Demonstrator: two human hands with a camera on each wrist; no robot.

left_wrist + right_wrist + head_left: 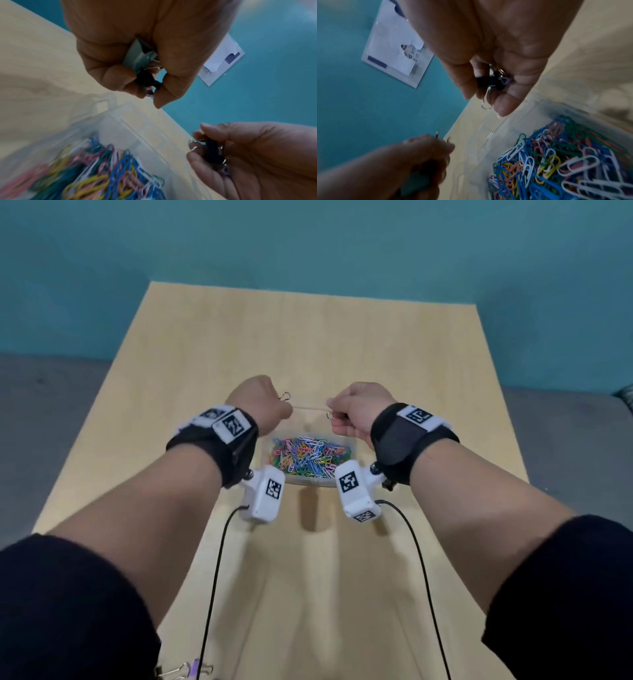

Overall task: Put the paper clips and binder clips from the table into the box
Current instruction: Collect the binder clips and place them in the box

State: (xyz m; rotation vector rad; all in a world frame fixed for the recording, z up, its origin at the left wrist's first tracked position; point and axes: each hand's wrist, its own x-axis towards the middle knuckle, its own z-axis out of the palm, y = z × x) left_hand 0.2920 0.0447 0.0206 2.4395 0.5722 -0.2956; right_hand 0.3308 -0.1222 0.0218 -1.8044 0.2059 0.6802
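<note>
A clear plastic box (310,481) sits mid-table, holding a heap of coloured paper clips (308,455). Both hands hover over its far rim. My left hand (263,402) grips binder clips (140,59), a pale teal one and a black one, with wire loops (284,396) poking out. My right hand (356,414) holds a black binder clip (489,81) in curled fingers, its wire handle (329,415) hanging down. The paper clips (556,155) fill the box just below.
More binder clips (186,670) lie at the table's near edge, bottom left. Two black cables (215,570) run from the wrist cameras towards me. A laminated sheet (393,51) hangs on the teal wall beyond the table.
</note>
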